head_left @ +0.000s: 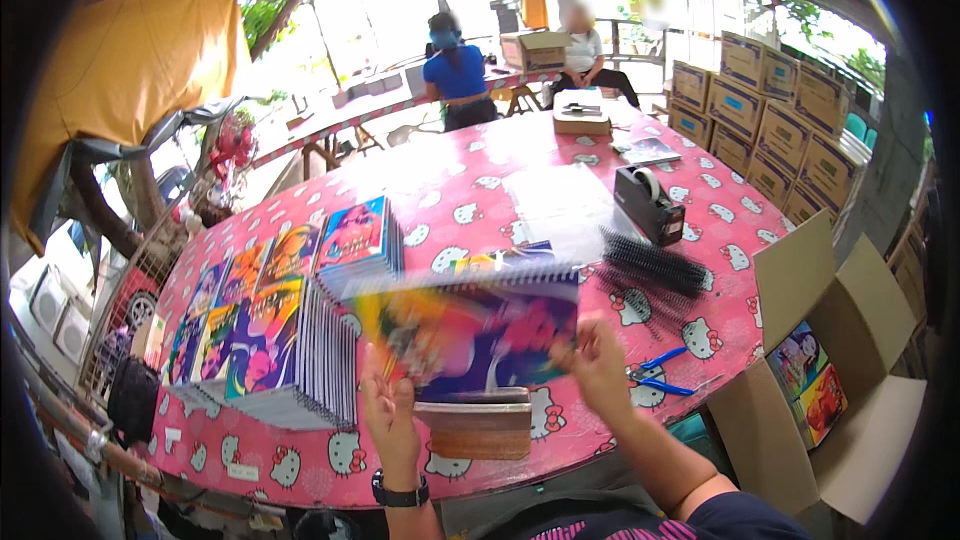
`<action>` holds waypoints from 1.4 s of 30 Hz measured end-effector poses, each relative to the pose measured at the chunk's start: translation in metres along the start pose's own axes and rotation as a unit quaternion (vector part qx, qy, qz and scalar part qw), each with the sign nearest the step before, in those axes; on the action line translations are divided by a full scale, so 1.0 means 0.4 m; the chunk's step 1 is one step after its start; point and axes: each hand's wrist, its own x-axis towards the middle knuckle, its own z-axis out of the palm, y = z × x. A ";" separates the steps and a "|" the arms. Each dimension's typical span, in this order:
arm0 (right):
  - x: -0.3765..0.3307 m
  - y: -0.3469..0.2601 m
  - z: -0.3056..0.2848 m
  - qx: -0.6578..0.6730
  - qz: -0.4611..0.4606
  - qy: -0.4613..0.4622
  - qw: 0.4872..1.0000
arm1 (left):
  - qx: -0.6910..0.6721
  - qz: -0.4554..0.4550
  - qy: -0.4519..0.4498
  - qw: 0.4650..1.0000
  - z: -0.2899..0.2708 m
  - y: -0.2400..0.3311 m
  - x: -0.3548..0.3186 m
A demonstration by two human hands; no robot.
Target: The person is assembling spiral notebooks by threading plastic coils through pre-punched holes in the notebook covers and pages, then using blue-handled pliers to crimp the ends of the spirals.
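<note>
A spiral-bound notebook (480, 335) with a colourful cover, blurred by motion, is held up between my two hands with its coil edge on the far side. My left hand (390, 402), a dark watch on its wrist, grips the near left corner. At the right edge, my right hand (597, 365) pinches the notebook between thumb and fingers. Below it on the table lies a wooden block (475, 430), partly hidden by the notebook. Just beyond the coil edge, another colourful cover (510, 258) shows in part.
Stacks of spiral notebooks (270, 330) stand at the left of the pink tablecloth (440, 475). On the right are black binding coils (655, 265), a tape dispenser (650, 205), blue-handled pliers (660, 375) and an open carton (755, 430) holding colourful covers. Two people are farther back.
</note>
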 end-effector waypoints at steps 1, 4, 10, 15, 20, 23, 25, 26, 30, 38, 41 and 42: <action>-0.029 0.003 0.007 -0.004 -0.028 -0.019 0.999 | -0.064 -0.078 -0.023 0.995 -0.027 -0.012 -0.014; -0.077 0.043 0.013 0.000 -0.051 -0.053 0.997 | -0.084 -0.053 -0.017 0.995 -0.047 -0.023 -0.006; -0.094 0.072 -0.014 -0.174 -0.052 -0.139 0.974 | -0.045 -0.097 -0.050 0.993 -0.120 -0.087 -0.013; -0.065 0.026 -0.033 -0.205 -0.043 -0.182 0.961 | -0.046 -0.138 -0.089 0.985 -0.151 -0.129 -0.031; -0.005 -0.038 -0.074 -0.265 -0.149 -0.111 0.946 | -0.091 -0.110 -0.011 0.990 -0.127 -0.102 -0.038; 0.100 -0.111 -0.142 0.032 -0.125 0.187 0.974 | -0.111 -0.073 0.017 0.991 -0.114 -0.077 -0.015; 0.108 -0.168 -0.150 -0.054 -0.181 0.214 0.958 | -0.097 -0.099 0.048 0.989 -0.110 -0.093 -0.002; 0.109 -0.183 -0.151 -0.097 -0.211 0.225 0.946 | -0.082 -0.106 0.055 0.989 -0.106 -0.100 -0.005; -0.001 -0.066 -0.039 -0.150 -0.036 -0.130 0.979 | -0.050 -0.114 0.087 0.988 -0.074 -0.110 -0.011; -0.080 0.034 0.099 0.010 0.040 -0.094 0.995 | -0.072 -0.128 0.062 0.987 -0.059 -0.112 -0.025; -0.032 0.036 0.060 -0.008 0.032 -0.073 0.997 | -0.039 -0.103 0.172 0.979 -0.001 -0.066 -0.011; -0.004 0.051 0.000 -0.043 0.044 -0.074 0.995 | -0.057 -0.113 0.131 0.983 -0.011 -0.070 -0.018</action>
